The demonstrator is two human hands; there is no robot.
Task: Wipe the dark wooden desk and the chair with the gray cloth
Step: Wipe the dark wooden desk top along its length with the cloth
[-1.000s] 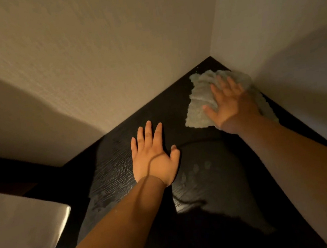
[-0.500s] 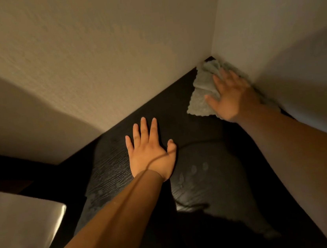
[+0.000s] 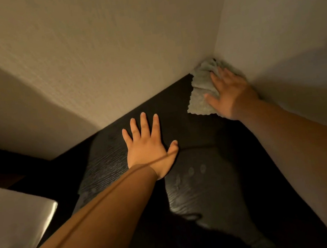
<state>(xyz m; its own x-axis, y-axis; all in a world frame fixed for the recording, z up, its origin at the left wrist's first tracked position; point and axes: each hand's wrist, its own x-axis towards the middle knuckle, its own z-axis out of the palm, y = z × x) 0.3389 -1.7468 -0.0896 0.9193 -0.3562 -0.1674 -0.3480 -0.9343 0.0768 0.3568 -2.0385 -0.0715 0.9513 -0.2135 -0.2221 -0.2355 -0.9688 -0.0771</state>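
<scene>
**Gray nubby cloth [image 3: 200, 90] pressed into the back corner of the dark wooden desk [image 3: 177, 105]**

Wiping the desk top is the step in hand. The right hand [image 3: 231, 93] lies flat on the crumpled cloth with its fingers spread and fairly straight. It pins the cloth where the desk meets the two textured beige walls [image 3: 108, 48], and the cloth's far end is bunched right into that corner. The left hand [image 3: 147, 148] rests palm down on bare wood near the middle of the desk. Its fingers are splayed, it grips nothing, and it is well apart from the right hand.

With both walls hemming the cloth in, the next stroke probably has to come back toward the near edge or sweep leftward. A few oval smudges [image 3: 195, 170] beside the left wrist look unwiped. The braced left hand sits in the path of a leftward pass and would need to lift.

A pale, glossy rounded object [image 3: 16, 224] shows at lower left beside the desk. I cannot tell whether it belongs to the chair, which seems yet to be wiped.
</scene>
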